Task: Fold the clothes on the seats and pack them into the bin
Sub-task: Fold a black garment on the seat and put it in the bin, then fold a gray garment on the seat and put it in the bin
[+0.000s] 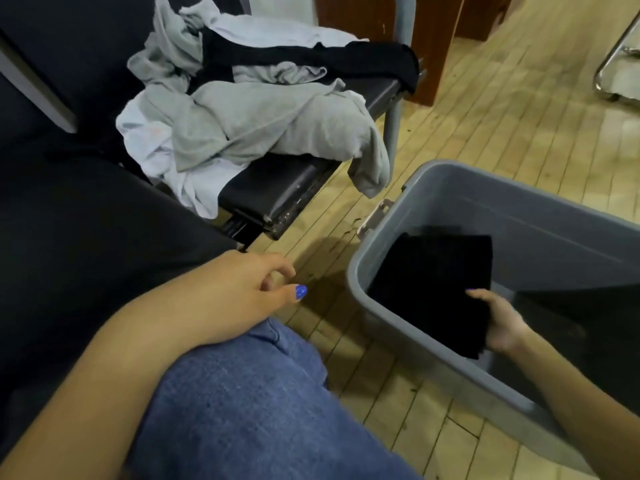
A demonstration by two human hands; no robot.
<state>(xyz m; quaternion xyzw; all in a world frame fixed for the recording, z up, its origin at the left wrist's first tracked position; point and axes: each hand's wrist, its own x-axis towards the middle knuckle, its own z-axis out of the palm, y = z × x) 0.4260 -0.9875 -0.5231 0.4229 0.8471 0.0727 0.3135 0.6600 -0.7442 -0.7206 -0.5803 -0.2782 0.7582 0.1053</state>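
Note:
My right hand (498, 323) is inside the grey plastic bin (356, 282) on the floor at the right and grips the near edge of a folded black garment (433, 285), held tilted within the bin. My left hand (242, 292) hangs over my knee with loosely curled fingers and holds nothing. On the black seat (277, 188) further back lies an unfolded heap: a grey garment (263, 123), a white one (156, 154) under it, and a black one (311, 57) draped across the far side.
Another dark seat (86, 220) lies at my left. My jeans-clad leg (242, 403) fills the lower middle. Wood floor (485, 133) runs between seat and bin. A brown wooden panel (433, 46) stands beyond the seat, and a chrome chair frame (609, 71) at far right.

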